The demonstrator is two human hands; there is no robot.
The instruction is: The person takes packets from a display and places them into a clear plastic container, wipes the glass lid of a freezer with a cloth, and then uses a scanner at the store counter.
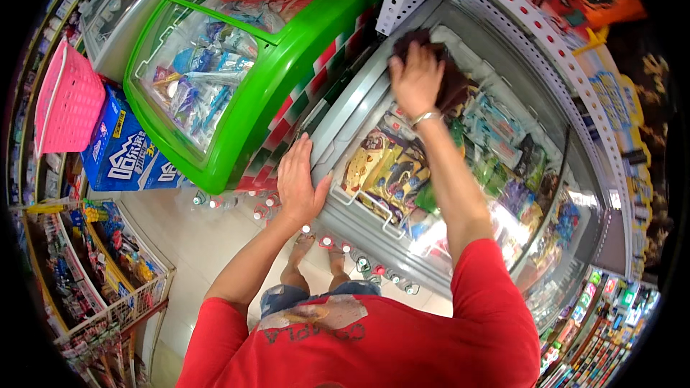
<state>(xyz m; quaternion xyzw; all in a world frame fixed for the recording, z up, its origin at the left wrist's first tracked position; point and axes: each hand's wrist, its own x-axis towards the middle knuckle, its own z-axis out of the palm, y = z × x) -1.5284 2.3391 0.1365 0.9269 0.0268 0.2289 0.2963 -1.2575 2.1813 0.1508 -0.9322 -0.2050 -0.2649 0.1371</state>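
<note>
Before me is a grey chest freezer (377, 250) with a glass top, and packaged ice creams (399, 170) show through the glass. My right hand (418, 78) lies spread over a dark brown cloth (455, 83), pressing it on the glass near the far left corner. A metal bangle (426, 117) circles that wrist. My left hand (302, 180) rests on the freezer's left edge, fingers pointing away from me, with nothing in it. A white wire basket handle (372, 210) shows beneath the glass.
A green display freezer (215, 180) with wrapped goods stands at the left. Beyond it are a blue carton (126, 145) and a pink plastic basket (73, 97). A white perforated metal frame (582, 64) borders the right side. Several bottles (377, 269) stand on the floor by the freezer.
</note>
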